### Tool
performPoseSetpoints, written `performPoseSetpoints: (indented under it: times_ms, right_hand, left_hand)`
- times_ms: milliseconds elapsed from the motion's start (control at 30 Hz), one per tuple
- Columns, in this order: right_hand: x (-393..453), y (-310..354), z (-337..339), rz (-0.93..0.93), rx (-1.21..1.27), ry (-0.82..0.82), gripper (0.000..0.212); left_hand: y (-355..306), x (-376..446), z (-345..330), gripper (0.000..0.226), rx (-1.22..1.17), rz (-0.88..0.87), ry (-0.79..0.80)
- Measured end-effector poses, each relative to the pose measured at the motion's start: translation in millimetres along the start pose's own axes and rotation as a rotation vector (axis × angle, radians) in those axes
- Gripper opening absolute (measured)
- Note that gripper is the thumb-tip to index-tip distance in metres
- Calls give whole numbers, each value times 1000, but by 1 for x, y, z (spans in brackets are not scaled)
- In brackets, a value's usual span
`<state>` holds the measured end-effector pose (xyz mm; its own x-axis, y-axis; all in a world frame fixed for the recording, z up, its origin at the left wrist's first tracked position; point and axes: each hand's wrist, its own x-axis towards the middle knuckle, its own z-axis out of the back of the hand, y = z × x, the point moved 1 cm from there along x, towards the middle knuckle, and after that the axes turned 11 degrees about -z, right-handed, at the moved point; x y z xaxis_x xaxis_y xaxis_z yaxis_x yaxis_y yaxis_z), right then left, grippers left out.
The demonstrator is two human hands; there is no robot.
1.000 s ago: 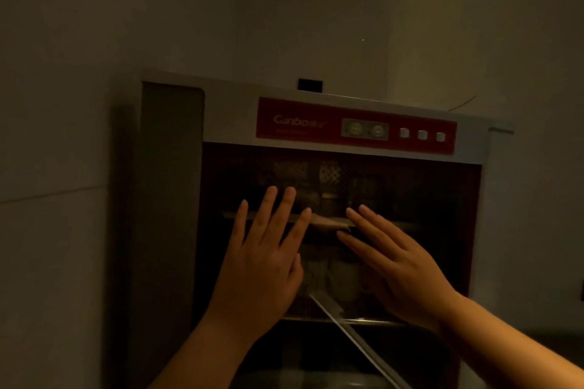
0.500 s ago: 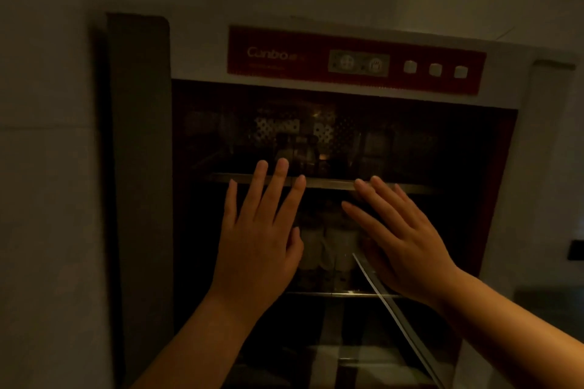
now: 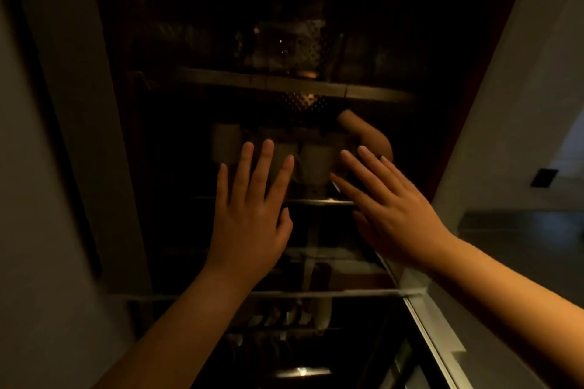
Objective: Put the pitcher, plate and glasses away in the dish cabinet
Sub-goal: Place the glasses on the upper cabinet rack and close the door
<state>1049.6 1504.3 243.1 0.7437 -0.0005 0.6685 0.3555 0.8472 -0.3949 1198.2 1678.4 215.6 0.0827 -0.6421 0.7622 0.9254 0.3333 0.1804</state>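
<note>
- Compared with half a second ago, the view is sitting a lot closer and lower on the tall dark glass-fronted dish cabinet (image 3: 474,79); the red control strip that was in full view is now just a sliver at the top edge.
- The left hand (image 3: 249,224) is staying flat in front of the dark front, fingers spread and straight, gripping nothing.
- The right hand (image 3: 395,218) is doing the same thing just beside it, palm forward, fingers loose and open, empty too.
- Both hands are sitting lower against the cabinet than before, now over the middle level instead of the upper rail.
- A warm-toned shape above the right fingertips is looking like a reflection in the glass, can't tell for sure.
- On the middle wire shelf (image 3: 319,201) a row of pale glasses (image 3: 316,164) is standing side by side, right behind the fingertips.
- The upper shelf is holding some murky stuff with a perforated metal piece (image 3: 303,44); too dark to say which is the pitcher.
- Down in the bottom rack (image 3: 316,294), pale plates (image 3: 322,313) are standing on edge.
</note>
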Motion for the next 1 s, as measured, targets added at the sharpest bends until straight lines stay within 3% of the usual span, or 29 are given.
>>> performPoseSetpoints:
  times_ms: [100,233,633,833,1000]
  right_hand:
    - [-38,-3,4,8,45,156,72]
    - [-100,-10,16,-23,105,322,78]
    - [-287,-21,45,-155,415,648,63]
    - [-320,-18,32,-250,510,688,56]
    - [-332,-12,26,-271,523,709,66]
  left_hand:
    - [-37,-18,-3,74,-84,44,136]
    - [-104,-44,6,76,-174,52,194]
    - [-328,-140,45,74,-550,-26,450]
    - [-370,-163,37,65,-555,-25,604]
    - [-380,-165,30,62,-566,23,718]
